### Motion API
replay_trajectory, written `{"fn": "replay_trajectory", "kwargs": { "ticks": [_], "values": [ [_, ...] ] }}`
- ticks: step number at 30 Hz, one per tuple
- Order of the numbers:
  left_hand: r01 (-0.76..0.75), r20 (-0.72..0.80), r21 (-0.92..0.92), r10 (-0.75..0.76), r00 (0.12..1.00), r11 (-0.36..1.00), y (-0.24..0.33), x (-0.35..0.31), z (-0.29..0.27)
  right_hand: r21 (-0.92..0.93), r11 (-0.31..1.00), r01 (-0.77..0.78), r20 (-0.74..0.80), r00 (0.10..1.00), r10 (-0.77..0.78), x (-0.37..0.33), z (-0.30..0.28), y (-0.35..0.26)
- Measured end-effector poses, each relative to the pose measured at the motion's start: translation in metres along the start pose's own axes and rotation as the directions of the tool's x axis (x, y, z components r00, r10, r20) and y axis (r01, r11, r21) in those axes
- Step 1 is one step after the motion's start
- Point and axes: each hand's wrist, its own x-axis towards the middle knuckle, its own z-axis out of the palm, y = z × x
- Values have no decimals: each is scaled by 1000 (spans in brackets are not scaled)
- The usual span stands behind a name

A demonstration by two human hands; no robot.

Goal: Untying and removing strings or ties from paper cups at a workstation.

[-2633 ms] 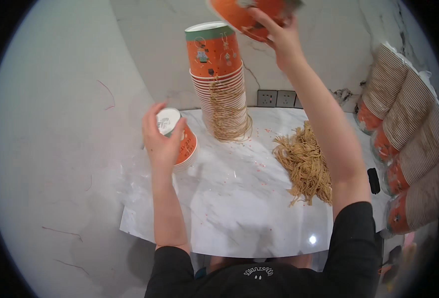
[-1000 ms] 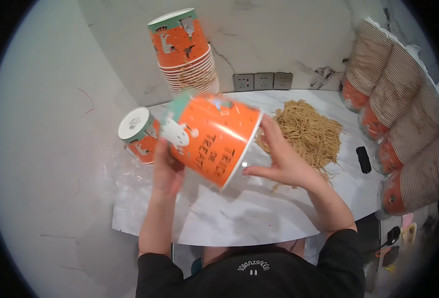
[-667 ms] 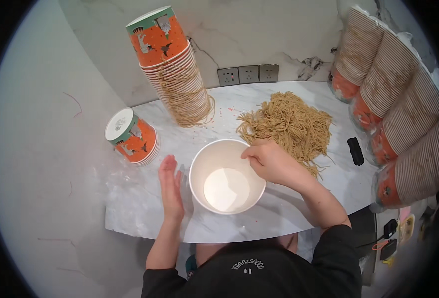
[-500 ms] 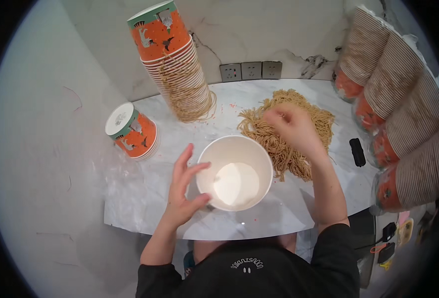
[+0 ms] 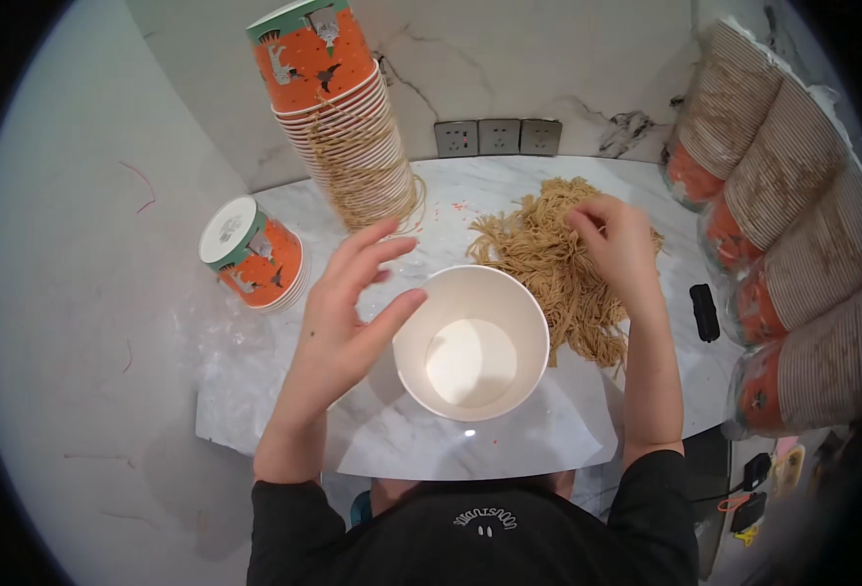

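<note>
Left hand (image 5: 338,313) steadies the empty white paper bucket (image 5: 471,341); right hand (image 5: 615,244) pinches the tan dry noodle heap (image 5: 558,264).
Fingers spread wide left; gathering a compact bundle should limit stray strands.

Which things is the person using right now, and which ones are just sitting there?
In use:
left hand beside the empty white cup
right hand on the straw pile

Just sitting there:
tall cup stack
upside-down cup
wrapped cup sleeves
small black thing
wall sockets
</note>
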Motion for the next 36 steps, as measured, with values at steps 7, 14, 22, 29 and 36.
{"fn": "replay_trajectory", "kwargs": {
  "ticks": [7,14,22,29,36],
  "values": [
    [46,222,42,-55,973,998,23,22,25,-58,996,61,-39,997,-63,-9,-14,3],
    [68,191,135,-94,977,988,9,17,12,-86,976,200,176,967,-183,6,32,48],
    [178,67,24,-179,982,984,7,12,-7,-413,868,277,-68,941,-332,7,84,42],
    [187,49,7,-187,981,982,7,14,-6,-10,975,221,-19,975,-221,7,59,23],
    [177,88,-402,-155,984,898,34,1,13,531,776,339,114,879,-462,-61,-11,-101]
  ]
}}
